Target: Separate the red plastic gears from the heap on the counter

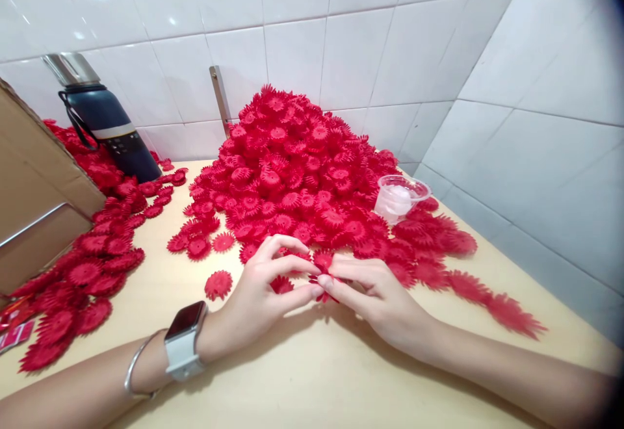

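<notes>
Both hands meet in front of a tall heap of red flower-shaped pieces (292,162). Between their fingertips is a red flower piece (327,297), mostly covered by the fingers. My left hand (277,276), with a watch and a bangle on its wrist, pinches it between thumb and fingers from the left. From the other side, my right hand (370,289) grips it with thumb and bent forefinger. A single loose red flower (218,285) lies on the table left of my left hand.
A clear plastic cup (400,198) with whitish contents stands at the heap's right edge. On the left are a dark blue bottle (110,127), a cardboard box (41,188) and more red flowers (85,272). White tiled walls (297,45) border the pale table (312,377).
</notes>
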The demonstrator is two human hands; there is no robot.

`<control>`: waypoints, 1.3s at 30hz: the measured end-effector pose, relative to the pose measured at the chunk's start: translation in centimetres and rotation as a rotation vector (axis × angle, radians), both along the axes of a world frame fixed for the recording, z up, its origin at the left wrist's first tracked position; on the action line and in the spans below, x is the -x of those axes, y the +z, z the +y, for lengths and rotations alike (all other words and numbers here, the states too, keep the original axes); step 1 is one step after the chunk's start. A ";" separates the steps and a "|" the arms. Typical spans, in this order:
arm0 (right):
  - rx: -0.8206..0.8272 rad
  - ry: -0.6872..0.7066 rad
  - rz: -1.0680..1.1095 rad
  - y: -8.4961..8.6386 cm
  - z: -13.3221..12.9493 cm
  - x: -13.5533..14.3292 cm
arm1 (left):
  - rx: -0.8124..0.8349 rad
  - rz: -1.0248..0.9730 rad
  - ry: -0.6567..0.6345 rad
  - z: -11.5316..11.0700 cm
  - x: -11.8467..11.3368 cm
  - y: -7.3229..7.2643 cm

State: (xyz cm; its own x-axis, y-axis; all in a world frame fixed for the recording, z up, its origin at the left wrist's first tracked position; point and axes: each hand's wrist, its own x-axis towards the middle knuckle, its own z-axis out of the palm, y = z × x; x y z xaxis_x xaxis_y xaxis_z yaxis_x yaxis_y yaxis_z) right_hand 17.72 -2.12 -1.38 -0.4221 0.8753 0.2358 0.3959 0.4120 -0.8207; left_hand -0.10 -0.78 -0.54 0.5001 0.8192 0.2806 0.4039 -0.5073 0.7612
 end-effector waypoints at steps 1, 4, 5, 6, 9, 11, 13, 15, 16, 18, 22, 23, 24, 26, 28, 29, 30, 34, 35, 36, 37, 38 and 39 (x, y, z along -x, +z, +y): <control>0.020 0.005 0.022 0.0 0.0 0.0 | 0.006 -0.005 0.001 0.0 0.0 0.0; 0.101 -0.029 0.114 0.0 -0.1 0.1 | 0.036 -0.022 0.039 0.1 0.0 0.0; 0.123 -0.048 0.137 0.0 -0.2 0.1 | 0.044 -0.021 0.057 0.2 0.0 -0.1; 0.137 -0.062 0.149 0.0 -0.2 0.2 | 0.049 -0.017 0.073 0.2 0.0 -0.1; 0.158 -0.050 0.134 0.2 -0.3 0.3 | 0.045 -0.006 0.063 0.1 0.1 0.0; 0.182 -0.013 0.118 0.3 -0.2 0.3 | 0.037 0.004 0.038 -0.1 0.1 0.1; 0.198 0.019 0.106 0.3 -0.1 0.3 | 0.039 0.018 0.031 -0.1 0.0 0.2; 0.188 0.015 0.089 0.1 -0.1 0.3 | 0.049 0.022 0.041 -0.2 0.0 0.3; 0.182 0.007 0.079 0.0 0.0 0.2 | 0.051 0.016 0.050 -0.2 -0.1 0.3; 0.168 -0.015 0.060 -0.2 0.0 0.2 | 0.040 -0.003 0.072 -0.1 -0.1 0.4; 0.114 -0.034 0.025 -0.2 -0.1 0.2 | 0.005 -0.037 0.089 -0.2 -0.2 0.5; 0.100 -0.039 0.019 -0.2 -0.1 0.2 | -0.003 -0.037 0.085 -0.2 -0.2 0.5; 0.094 -0.044 0.019 -0.1 -0.1 0.2 | -0.010 -0.036 0.081 -0.3 -0.1 0.5; 0.133 -0.058 0.050 -0.1 -0.1 0.2 | -0.027 -0.036 0.076 -0.3 -0.1 0.5; 0.214 -0.070 0.107 -0.1 -0.1 0.2 | -0.038 -0.030 0.056 -0.3 -0.1 0.4; 0.241 -0.074 0.128 -0.1 -0.1 0.2 | -0.040 -0.020 0.040 -0.3 -0.1 0.4; 0.256 -0.071 0.141 -0.2 -0.1 0.2 | -0.042 -0.005 0.021 -0.3 -0.1 0.3; 0.279 0.008 0.180 -0.1 -0.1 0.2 | -0.047 0.034 -0.038 -0.3 0.0 0.4; 0.288 0.028 0.190 -0.1 -0.1 0.2 | -0.043 0.034 -0.035 -0.3 0.0 0.4; 0.282 0.039 0.193 0.0 -0.2 0.2 | -0.034 0.030 -0.022 -0.2 0.0 0.4; 0.262 0.041 0.187 0.0 -0.2 0.2 | -0.018 0.018 0.003 -0.2 0.0 0.4; 0.237 0.036 0.176 0.0 -0.2 0.2 | 0.001 -0.004 0.037 -0.1 0.0 0.3; 0.215 0.024 0.166 0.1 -0.2 0.2 | 0.020 -0.034 0.072 -0.1 0.0 0.3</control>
